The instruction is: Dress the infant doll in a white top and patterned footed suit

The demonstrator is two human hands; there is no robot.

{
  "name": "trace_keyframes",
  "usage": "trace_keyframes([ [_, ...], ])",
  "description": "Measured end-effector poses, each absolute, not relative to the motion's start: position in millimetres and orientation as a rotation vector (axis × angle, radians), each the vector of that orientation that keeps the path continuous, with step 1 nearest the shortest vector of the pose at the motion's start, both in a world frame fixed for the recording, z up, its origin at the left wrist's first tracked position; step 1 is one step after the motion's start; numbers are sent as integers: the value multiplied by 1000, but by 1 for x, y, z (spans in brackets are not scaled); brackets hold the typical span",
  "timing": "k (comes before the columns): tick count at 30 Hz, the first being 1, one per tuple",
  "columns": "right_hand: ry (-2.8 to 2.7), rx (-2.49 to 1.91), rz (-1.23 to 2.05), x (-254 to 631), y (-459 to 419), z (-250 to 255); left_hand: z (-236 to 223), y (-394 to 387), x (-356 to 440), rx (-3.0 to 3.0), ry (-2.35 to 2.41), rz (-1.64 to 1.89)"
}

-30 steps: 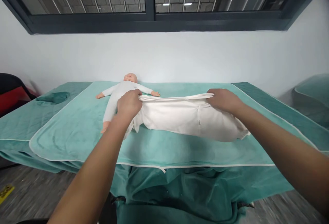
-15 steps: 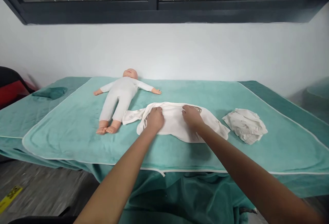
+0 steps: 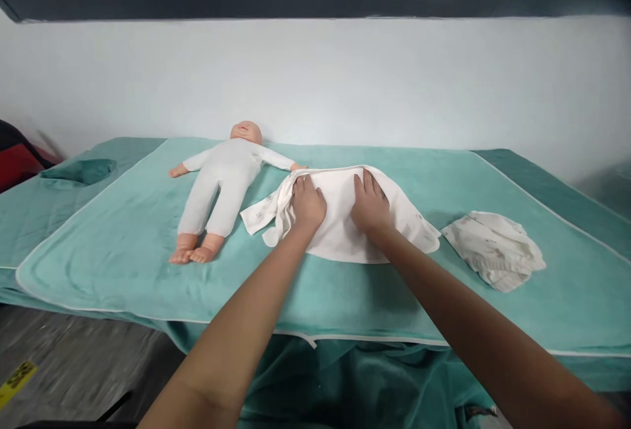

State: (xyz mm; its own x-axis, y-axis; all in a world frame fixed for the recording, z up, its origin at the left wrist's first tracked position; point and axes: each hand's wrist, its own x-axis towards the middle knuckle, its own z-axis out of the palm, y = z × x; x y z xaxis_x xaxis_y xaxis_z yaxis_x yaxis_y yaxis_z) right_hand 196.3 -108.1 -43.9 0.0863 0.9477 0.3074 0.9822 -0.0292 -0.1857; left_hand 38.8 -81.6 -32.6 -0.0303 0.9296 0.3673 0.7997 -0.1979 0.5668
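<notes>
On the green mat [image 3: 123, 245], left hand [image 3: 309, 205] and right hand [image 3: 371, 208] rest half-curled on the white baby garment [image 3: 340, 186], any pinch unclear; smooth outward evenly.

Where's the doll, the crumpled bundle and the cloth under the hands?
Doll [image 3: 227, 167]: head view, on its tummy.
Bundle [image 3: 494, 246]: head view, its crumpled middle.
Cloth [image 3: 338, 211]: head view, its smooth middle.

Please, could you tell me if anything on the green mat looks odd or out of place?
I see nothing spilled or damaged. The white cloth on the right lies crumpled, unlike the flatter garment touched by the left hand and right hand. The doll also lies aslant on the mat, feet toward the front left.
</notes>
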Motion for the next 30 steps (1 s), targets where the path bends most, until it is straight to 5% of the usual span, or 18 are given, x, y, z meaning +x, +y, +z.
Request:
trace_keyframes([
  [30,-2018,-2006,-21,236,-44,-66,-74,-12,32,2383,1760,679],
])
